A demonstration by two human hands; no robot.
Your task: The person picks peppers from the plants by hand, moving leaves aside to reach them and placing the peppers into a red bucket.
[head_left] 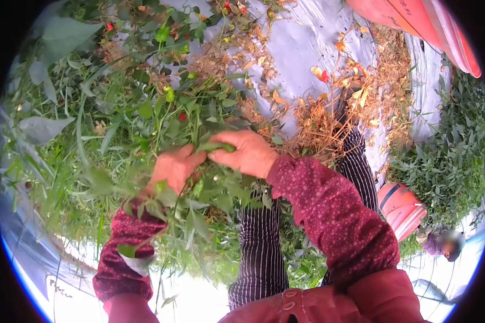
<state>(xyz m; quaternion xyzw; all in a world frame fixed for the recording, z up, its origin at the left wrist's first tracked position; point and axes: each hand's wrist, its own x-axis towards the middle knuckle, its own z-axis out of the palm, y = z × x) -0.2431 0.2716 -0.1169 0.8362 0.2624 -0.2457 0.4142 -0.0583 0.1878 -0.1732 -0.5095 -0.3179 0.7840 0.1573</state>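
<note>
My left hand (pixel 173 166) is closed among the stems of a leafy green pepper plant (pixel 191 116), its fingers partly hidden by leaves. Close beside it, my right hand (pixel 247 153) has thumb and fingers pinched together on the same plant. A narrow green piece (pixel 216 146), a leaf or a pepper, lies along the right fingertips; I cannot tell which. Just above the hands hangs a small yellow-green pepper (pixel 169 94), with a red pepper (pixel 182 116) lower among the leaves. Leafy shoots hang below and in front of the left wrist.
Silvery plastic sheet (pixel 291 48) covers the bed, strewn with dry leaves. A withered brown plant (pixel 320 126) stands by my striped trouser leg (pixel 355 161). Red containers stand at the upper right (pixel 415 24) and lower right (pixel 401 210). Another person (pixel 442 243) is farther off.
</note>
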